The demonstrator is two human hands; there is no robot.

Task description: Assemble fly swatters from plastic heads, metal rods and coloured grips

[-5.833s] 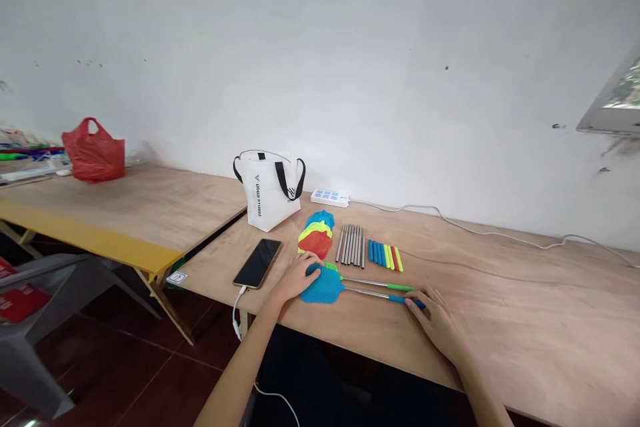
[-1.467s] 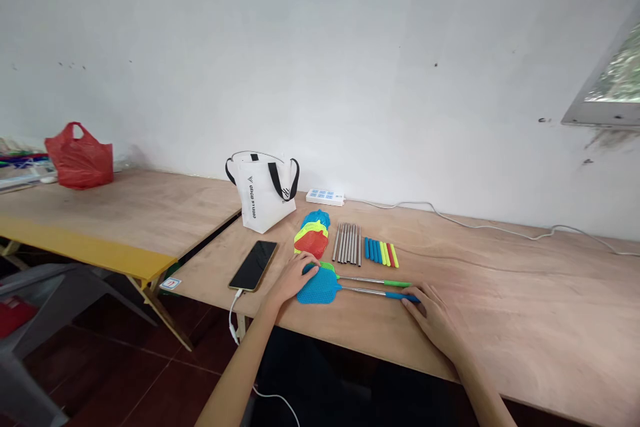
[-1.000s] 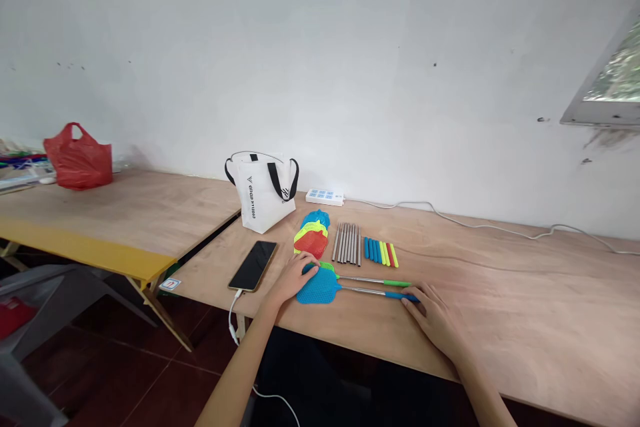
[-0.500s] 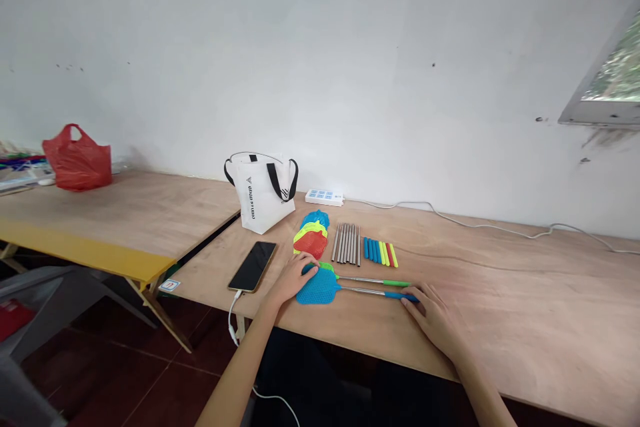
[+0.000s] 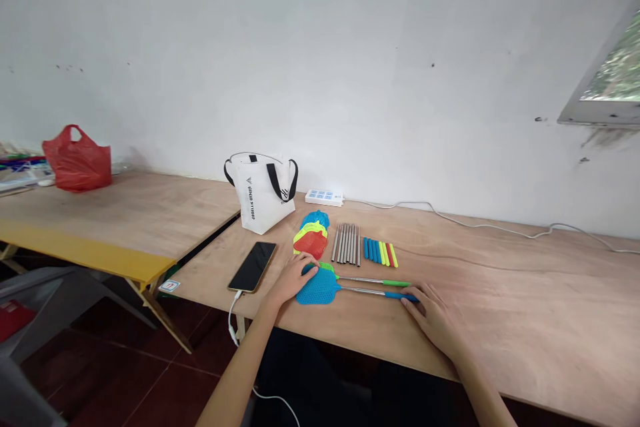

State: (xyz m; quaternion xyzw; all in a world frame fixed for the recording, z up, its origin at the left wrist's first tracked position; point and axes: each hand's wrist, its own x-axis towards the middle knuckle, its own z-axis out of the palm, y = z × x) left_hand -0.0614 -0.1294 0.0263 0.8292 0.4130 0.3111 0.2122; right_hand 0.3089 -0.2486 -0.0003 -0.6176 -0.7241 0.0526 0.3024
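Note:
Two assembled fly swatters lie side by side on the table, a blue fly swatter (image 5: 317,287) in front and a green fly swatter (image 5: 395,283) behind it. My left hand (image 5: 293,278) rests on the left edge of the swatter heads, fingers stretched and thumb apart. At the other end, my right hand (image 5: 435,317) has its thumb and forefinger on either side of the blue handle's tip. Behind the left fingers is an overlapping pile of loose swatter heads (image 5: 311,243) in red, yellow and blue. Several metal rods (image 5: 347,244) and coloured handle grips (image 5: 381,252) lie in rows.
A phone (image 5: 253,266) on a white charging cable lies left of my left hand. Behind it stands a white bag (image 5: 265,197) with black straps. A power strip (image 5: 324,197) sits against the wall. On the adjoining left table is a red plastic bag (image 5: 80,163).

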